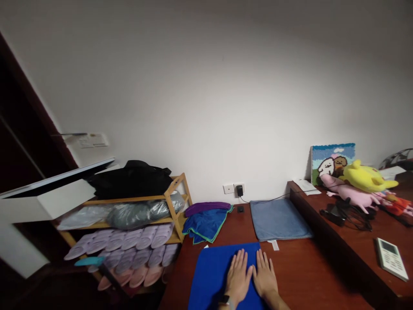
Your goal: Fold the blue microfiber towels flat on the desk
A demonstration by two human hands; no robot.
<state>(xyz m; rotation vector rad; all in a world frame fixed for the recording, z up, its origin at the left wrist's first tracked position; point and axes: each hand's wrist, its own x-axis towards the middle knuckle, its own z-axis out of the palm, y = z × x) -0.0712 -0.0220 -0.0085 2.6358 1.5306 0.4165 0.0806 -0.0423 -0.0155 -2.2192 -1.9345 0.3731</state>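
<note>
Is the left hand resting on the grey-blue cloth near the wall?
No, the left hand lies flat on the bright blue cloth.

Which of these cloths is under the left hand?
The bright blue cloth, which lies nearest; the grey-blue cloth, purple cloth and green-edged cloth lie farther back.

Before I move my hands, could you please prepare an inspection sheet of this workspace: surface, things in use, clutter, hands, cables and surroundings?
Surface: brown desk, raised part at right.
Things in use: bright blue cloth, spread flat under the hands.
Clutter: purple cloth, green-edged cloth and grey-blue cloth behind; yellow toy, pink toy and white device on the raised part.
Hands: left hand palm down on the cloth; right hand palm down at its right edge.
Cables: thin cable runs right from the black plug; tangled black cable beside the pink toy.
Surroundings: pale wall; wooden shelf at left with slippers, black bag on top.
</note>
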